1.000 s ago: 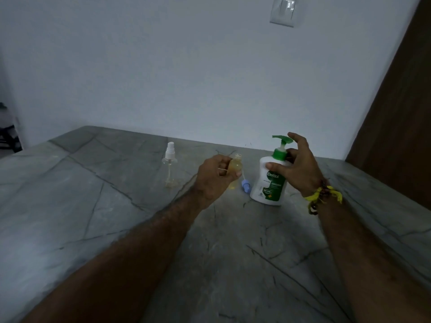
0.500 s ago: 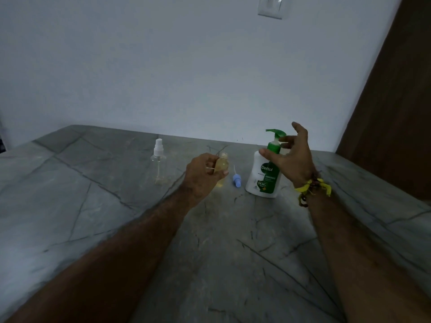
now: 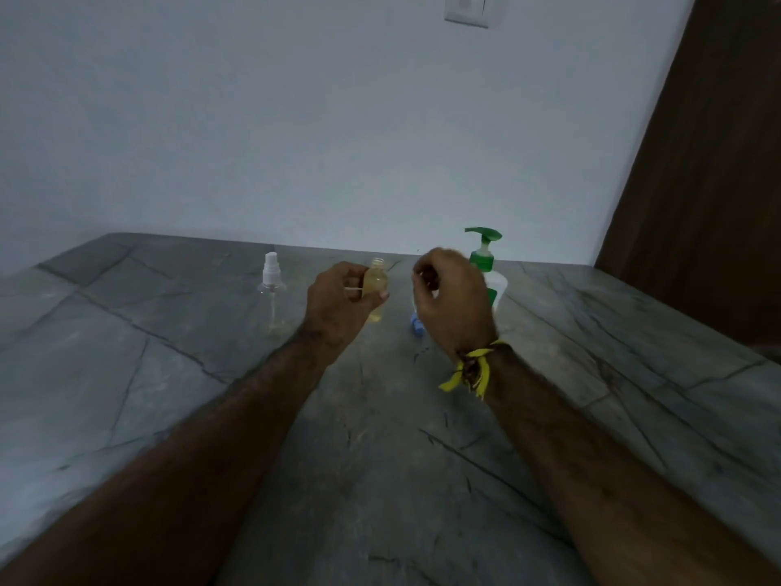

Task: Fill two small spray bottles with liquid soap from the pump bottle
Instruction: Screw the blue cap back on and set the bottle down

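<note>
My left hand grips a small uncapped spray bottle holding yellowish liquid, upright above the counter. My right hand hovers just right of it with fingers curled loosely and nothing in them. Behind that hand stands the white pump bottle with a green pump, partly hidden. A blue spray cap lies on the counter beneath my right hand. A second small clear spray bottle with a white cap stands to the left, apart from both hands.
The grey stone counter runs back to a white wall with a switch plate. A dark brown door or panel rises at the right.
My right hand has let go of the pump bottle and moved left toward the small bottle in my left hand. The camera view shifted slightly.
</note>
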